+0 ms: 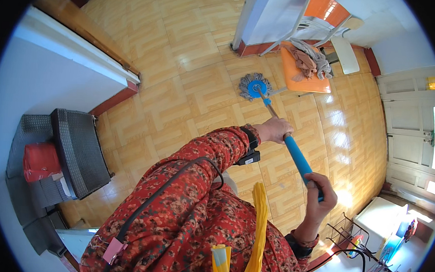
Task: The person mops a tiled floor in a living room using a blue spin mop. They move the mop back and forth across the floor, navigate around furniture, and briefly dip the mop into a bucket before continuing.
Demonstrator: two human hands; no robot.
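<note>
A round mop with a blue head point(257, 88) and grey string strands rests on the tiled floor point(189, 108) ahead of me, close to a leg of an orange chair. My left hand point(275, 130) is wrapped around the middle of its handle, just above the point where the blue grip sleeve point(297, 156) begins on the mop-head side. Near the handle's top end, my right hand point(320, 191) grips the blue sleeve with the thumb laid along it. The handle slants from the mop head down towards my right side.
An orange chair point(288, 75) holds crumpled brown and grey cloths point(308, 61). Wall corners with red skirting point(120, 98) stand left and ahead. At left is a dark woven sofa point(78, 153) with a red bag point(41, 162). A white door point(409, 121) and wire rack point(346, 233) are at right.
</note>
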